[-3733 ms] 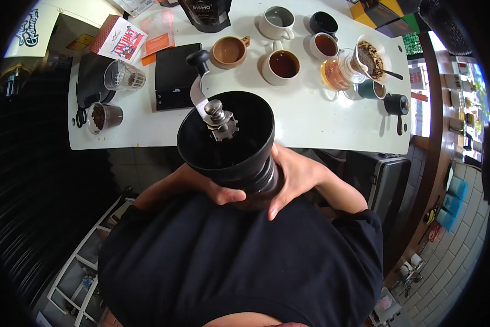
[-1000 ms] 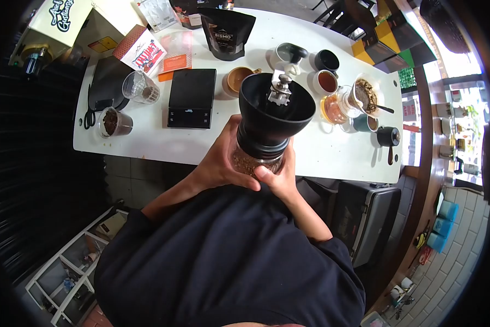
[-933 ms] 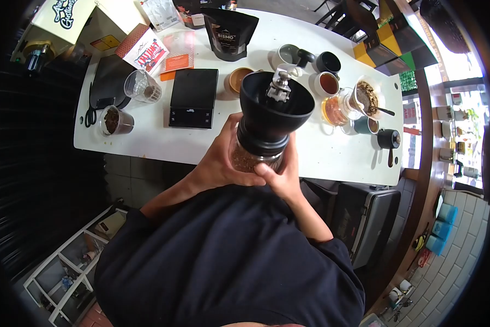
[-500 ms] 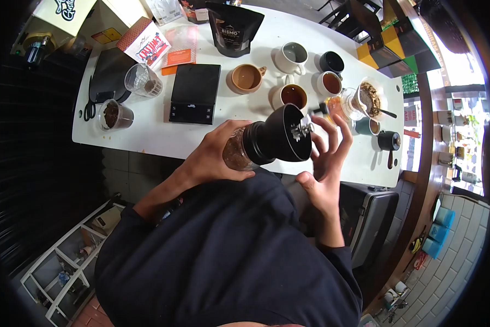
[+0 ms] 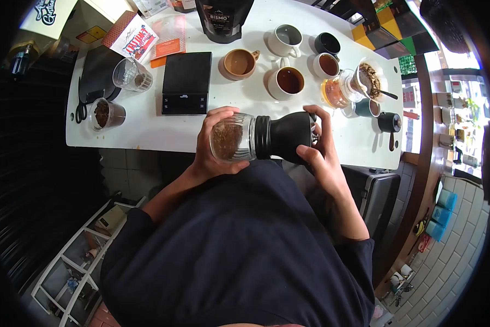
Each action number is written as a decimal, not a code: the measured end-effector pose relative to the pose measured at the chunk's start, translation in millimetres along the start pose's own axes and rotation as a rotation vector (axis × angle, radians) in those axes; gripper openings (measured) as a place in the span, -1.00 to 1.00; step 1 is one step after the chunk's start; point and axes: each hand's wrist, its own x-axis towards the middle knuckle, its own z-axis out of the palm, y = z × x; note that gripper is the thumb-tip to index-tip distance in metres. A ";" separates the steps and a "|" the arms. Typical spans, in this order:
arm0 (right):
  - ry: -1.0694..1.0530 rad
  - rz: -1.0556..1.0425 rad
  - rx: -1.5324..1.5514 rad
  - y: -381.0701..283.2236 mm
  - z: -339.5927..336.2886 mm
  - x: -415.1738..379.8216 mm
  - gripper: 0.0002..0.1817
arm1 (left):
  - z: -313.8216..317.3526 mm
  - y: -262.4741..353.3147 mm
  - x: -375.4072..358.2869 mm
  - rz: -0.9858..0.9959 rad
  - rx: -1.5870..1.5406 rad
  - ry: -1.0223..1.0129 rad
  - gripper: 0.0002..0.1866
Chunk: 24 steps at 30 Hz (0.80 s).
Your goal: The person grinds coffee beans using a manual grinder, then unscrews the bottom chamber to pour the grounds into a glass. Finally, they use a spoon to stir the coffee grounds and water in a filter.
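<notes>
Tipped flat now, your grinder (image 5: 264,137): left hand (image 5: 212,147) clasps its jar, right hand (image 5: 321,147) wraps the funnel, hiding the crank.

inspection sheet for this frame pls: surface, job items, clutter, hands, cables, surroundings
Surface: white table, crowded along the far side.
Job's things: black hand grinder with a glass jar of brown grounds, held sideways above the table's near edge.
Clutter: black scale, black coffee bag, several cups, glass server.
Hands: left hand grips the jar; right hand on the black top.
Cables: black cord at the left end.
Surroundings: tiled floor, white shelf.
</notes>
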 end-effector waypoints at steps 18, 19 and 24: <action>0.416 -0.511 -0.069 -19.3 18.7 59.3 -0.66 | 28.9 15.3 76.7 0.018 -0.304 0.307 -0.45; 0.414 -0.512 -0.070 -20.3 19.1 60.1 -0.66 | 27.5 17.3 79.5 -0.014 -0.315 0.307 -0.48; 0.479 -0.544 -0.065 -23.9 25.5 63.3 -0.66 | 23.1 19.8 88.2 -0.094 -0.316 0.304 -0.59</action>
